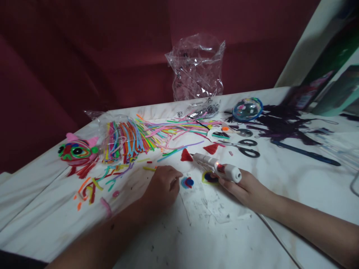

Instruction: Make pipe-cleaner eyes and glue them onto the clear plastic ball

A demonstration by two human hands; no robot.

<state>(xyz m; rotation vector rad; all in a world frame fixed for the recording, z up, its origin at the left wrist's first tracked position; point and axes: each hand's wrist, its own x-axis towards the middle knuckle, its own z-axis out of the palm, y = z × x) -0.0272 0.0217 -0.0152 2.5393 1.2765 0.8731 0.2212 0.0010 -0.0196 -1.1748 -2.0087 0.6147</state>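
Observation:
My right hand (pixel 243 187) grips a white glue gun (pixel 217 167), its nozzle pointing left toward a red fuzzy cone (pixel 186 155). My left hand (pixel 163 186) rests on the white table with fingers curled in a pinch, just left of a small blue and red coiled disc (pixel 187 182); whether it holds anything I cannot make out. A yellow-rimmed dark disc (pixel 209 178) lies under the gun. A second red cone (pixel 211 148) sits just beyond the gun.
A heap of coloured pipe-cleaner strips (pixel 131 138) in a clear bag lies at the left, beside a red and green animal figure (pixel 76 151). Black scissors (pixel 246 147), a clear ball (pixel 247 108), dark purple strands (pixel 283 121), a blue pen (pixel 305 152) and a crumpled plastic bag (pixel 198 67) lie beyond.

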